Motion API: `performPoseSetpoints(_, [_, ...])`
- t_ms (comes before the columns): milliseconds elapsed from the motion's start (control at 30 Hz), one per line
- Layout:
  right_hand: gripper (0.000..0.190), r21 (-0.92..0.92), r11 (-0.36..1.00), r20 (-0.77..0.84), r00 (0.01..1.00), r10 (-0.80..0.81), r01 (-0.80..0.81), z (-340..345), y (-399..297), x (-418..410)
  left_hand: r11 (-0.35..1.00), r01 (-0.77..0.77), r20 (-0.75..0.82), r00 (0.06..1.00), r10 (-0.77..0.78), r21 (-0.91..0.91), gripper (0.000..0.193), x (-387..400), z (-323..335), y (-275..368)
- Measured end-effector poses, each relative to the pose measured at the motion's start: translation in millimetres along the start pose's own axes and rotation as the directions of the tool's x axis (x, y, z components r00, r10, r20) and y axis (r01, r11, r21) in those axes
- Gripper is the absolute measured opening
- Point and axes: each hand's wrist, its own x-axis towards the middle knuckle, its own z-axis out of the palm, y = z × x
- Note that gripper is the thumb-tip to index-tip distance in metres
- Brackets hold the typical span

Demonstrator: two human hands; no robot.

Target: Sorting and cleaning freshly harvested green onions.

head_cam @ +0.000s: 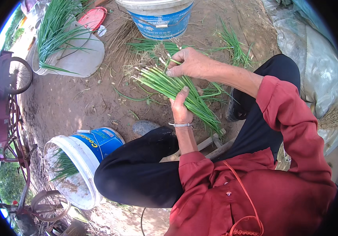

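A thick bunch of green garlic chives or similar slim scallion-like stalks (pixel 163 82) lies across my left hand (pixel 182 107), its thumb over the top. The pale root ends point to the upper left, the leaf tips to the lower right. My left wrist wears a silver bracelet (pixel 180 125). Over the root end, my right hand (pixel 189 63) pinches a green stalk (pixel 173 61) between thumb and fingers. Dry, brown, rooty trimmings (pixel 160 50) show just beyond it. More green stalks (pixel 141 45) lie on the soil behind the bunch.
A blue-and-white bucket (pixel 160 22) stands ahead. Another bucket (pixel 95 144), tilted by my left knee, has greens (pixel 65 165) inside. At upper left, long greens (pixel 54 35) rest on a white plastic container (pixel 89 56) near a red lid (pixel 93 18). Loose stalks (pixel 234 44) lie right; a bicycle (pixel 12 118) stands left.
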Motion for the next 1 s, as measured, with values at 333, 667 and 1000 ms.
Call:
performPoseSetpoints(333, [0.026, -0.243, 0.927, -0.445, 0.817, -0.367, 0.284, -74, -28, 11, 0.988, -0.116, -0.036, 0.993, 0.113, -0.103, 0.047, 4, -10, 4])
performPoseSetpoints(667, [0.038, -0.535, 0.835, -0.027, 0.985, -0.168, 0.128, -49, -14, -5, 0.95, -0.22, -0.103, 0.974, 0.202, -0.22, 0.046, 1, -25, 10])
performPoseSetpoints(1000, [0.044, -0.054, 0.998, 0.102, 0.995, -0.015, 0.021, -37, -11, -6, 0.962, -0.267, -0.15, 0.955, 0.257, -0.053, 0.037, -3, -23, 28])
